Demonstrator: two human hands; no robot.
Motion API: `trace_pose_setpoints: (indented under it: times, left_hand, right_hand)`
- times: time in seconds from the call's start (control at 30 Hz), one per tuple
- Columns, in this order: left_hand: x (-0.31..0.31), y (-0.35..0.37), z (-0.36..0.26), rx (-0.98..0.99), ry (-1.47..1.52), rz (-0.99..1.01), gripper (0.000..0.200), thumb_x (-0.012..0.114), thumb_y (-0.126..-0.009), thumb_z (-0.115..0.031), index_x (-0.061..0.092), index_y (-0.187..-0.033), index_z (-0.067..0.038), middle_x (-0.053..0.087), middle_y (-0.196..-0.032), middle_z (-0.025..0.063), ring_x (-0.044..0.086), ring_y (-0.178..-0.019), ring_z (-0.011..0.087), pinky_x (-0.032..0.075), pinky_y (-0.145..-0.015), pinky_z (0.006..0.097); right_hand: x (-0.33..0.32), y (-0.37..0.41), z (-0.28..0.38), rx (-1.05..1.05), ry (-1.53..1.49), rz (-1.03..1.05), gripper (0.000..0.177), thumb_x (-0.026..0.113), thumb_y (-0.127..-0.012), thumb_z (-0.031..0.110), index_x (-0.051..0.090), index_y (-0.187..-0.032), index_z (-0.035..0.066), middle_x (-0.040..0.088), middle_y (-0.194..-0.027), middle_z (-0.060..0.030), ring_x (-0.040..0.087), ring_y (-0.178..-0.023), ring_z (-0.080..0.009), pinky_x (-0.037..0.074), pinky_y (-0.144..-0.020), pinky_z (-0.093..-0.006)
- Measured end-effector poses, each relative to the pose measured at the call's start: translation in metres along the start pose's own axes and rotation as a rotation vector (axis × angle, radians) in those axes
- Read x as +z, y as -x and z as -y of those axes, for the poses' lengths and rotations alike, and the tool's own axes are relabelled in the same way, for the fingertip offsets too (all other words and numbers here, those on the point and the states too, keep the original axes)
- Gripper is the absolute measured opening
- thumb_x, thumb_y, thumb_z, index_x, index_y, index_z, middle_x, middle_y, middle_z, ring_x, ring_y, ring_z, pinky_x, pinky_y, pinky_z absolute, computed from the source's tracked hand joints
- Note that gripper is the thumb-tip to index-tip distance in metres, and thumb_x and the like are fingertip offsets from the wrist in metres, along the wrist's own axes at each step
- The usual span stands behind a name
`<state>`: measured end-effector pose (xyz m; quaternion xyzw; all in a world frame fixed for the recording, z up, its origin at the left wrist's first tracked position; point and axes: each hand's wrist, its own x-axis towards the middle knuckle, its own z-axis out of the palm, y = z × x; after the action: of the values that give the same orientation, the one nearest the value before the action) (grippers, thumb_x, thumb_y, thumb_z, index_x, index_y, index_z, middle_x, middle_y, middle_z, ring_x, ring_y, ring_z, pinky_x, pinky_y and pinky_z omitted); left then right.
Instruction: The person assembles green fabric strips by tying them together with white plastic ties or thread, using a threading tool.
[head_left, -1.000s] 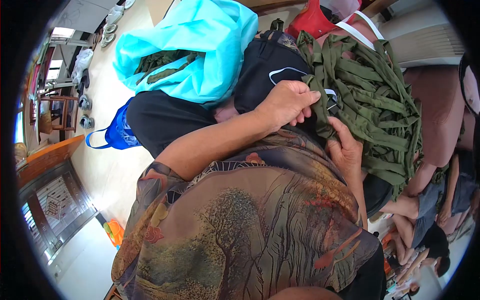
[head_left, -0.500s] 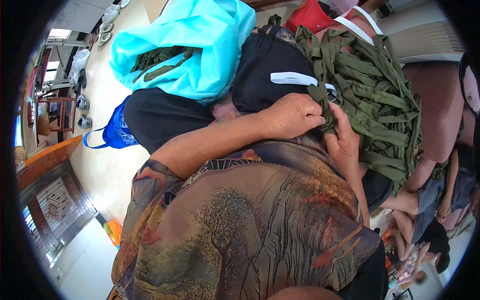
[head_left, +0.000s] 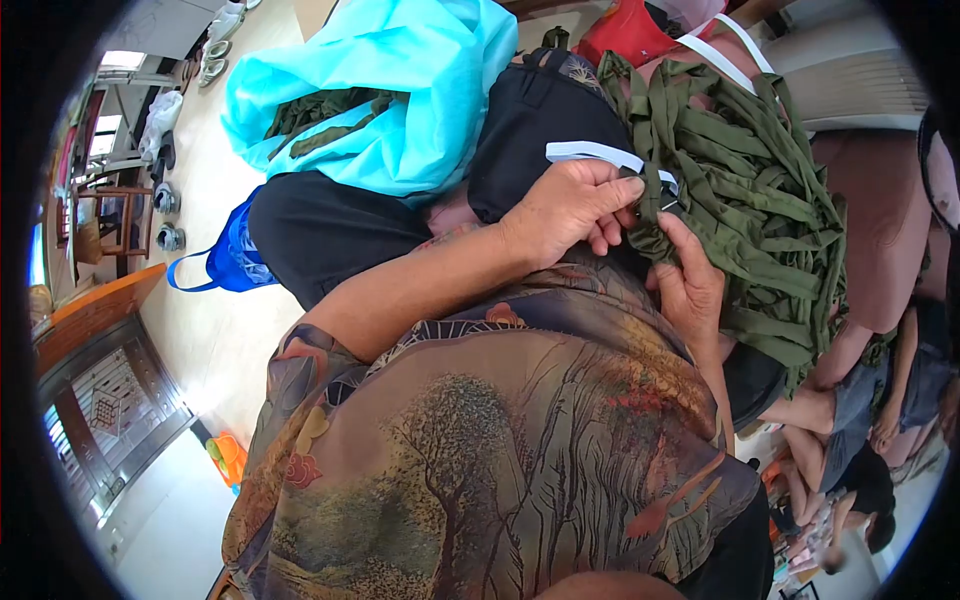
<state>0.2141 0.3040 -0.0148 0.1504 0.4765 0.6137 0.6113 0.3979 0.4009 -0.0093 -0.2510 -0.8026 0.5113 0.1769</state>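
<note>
In the head view, my left hand (head_left: pixel 575 208) is curled, its thumb and forefinger pinched at the edge of a green fabric strap (head_left: pixel 650 238). A small black buckle (head_left: pixel 669 201) sits on this strap, close to my right fingertips. My right hand (head_left: pixel 690 280) holds the strap from the other side between forefinger and thumb. A white elastic band (head_left: pixel 597 153) passes just above my left hand, its end running behind the strap. Beside my right hand lies a large heap of green straps (head_left: pixel 765 215), tangled over my lap and the seat.
A turquoise bag (head_left: pixel 430 110) with green straps inside stands ahead on the left. A blue bag (head_left: pixel 235 250) is on the floor. At the top is a red bag (head_left: pixel 625 32). Other people (head_left: pixel 865 480) sit at the lower right. Shoes (head_left: pixel 170 237) line the left.
My left hand has turned and shifted slightly left, its fingers loosening from the strap's middle. The black buckle now shows between my hands. My right hand stays nearly in place.
</note>
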Motion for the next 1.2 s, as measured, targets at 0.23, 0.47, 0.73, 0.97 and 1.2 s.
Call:
trace_pose_setpoints:
  times: [0.23, 0.47, 0.73, 0.97, 1.2]
  left_hand:
    - [-0.003, -0.003, 0.004, 0.029, -0.080, 0.004, 0.028, 0.058, -0.096, -0.025, 0.060, -0.079, -0.002, 0.061, -0.072, 0.0056, 0.059, -0.059, 0.0113, 0.050, -0.052, 0.0225]
    - [-0.006, -0.002, 0.005, -0.039, 0.100, 0.063, 0.023, 0.060, -0.094, -0.023, 0.061, -0.084, -0.002, 0.061, -0.074, 0.0048, 0.060, -0.061, 0.0114, 0.050, -0.053, 0.0220]
    - [-0.003, 0.000, 0.000, 0.062, 0.104, -0.012, 0.018, 0.060, -0.094, -0.021, 0.060, -0.089, -0.004, 0.062, -0.080, 0.0042, 0.060, -0.064, 0.0116, 0.050, -0.056, 0.0238]
    - [-0.008, -0.003, 0.006, 0.086, 0.145, 0.020, 0.018, 0.060, -0.094, -0.021, 0.061, -0.086, -0.005, 0.063, -0.078, 0.0051, 0.061, -0.065, 0.0126, 0.050, -0.056, 0.0249]
    - [-0.008, -0.001, 0.004, 0.052, 0.169, 0.047, 0.017, 0.060, -0.094, -0.019, 0.062, -0.087, -0.004, 0.062, -0.077, 0.0050, 0.061, -0.066, 0.0131, 0.050, -0.057, 0.0251]
  right_hand:
    - [0.004, -0.001, -0.002, 0.036, -0.022, -0.029, 0.050, 0.053, -0.081, -0.011, 0.056, -0.128, 0.007, 0.066, -0.087, -0.0038, 0.058, -0.062, -0.0073, 0.048, -0.059, -0.0224]
    - [0.005, -0.005, -0.003, 0.001, -0.048, -0.021, 0.048, 0.054, -0.083, -0.010, 0.055, -0.129, 0.007, 0.064, -0.082, -0.0018, 0.056, -0.062, -0.0064, 0.047, -0.058, -0.0214]
    - [0.004, -0.003, -0.004, 0.000, -0.055, -0.018, 0.048, 0.053, -0.083, -0.012, 0.055, -0.128, 0.006, 0.065, -0.084, -0.0024, 0.056, -0.062, -0.0064, 0.047, -0.058, -0.0212]
    - [0.005, -0.004, -0.003, 0.012, -0.089, -0.028, 0.048, 0.053, -0.084, -0.012, 0.055, -0.129, 0.006, 0.064, -0.086, -0.0019, 0.055, -0.062, -0.0061, 0.047, -0.058, -0.0211]
    - [0.008, -0.005, -0.002, -0.037, -0.083, -0.060, 0.043, 0.053, -0.088, -0.007, 0.055, -0.129, 0.006, 0.064, -0.088, -0.0020, 0.054, -0.062, -0.0057, 0.046, -0.058, -0.0207]
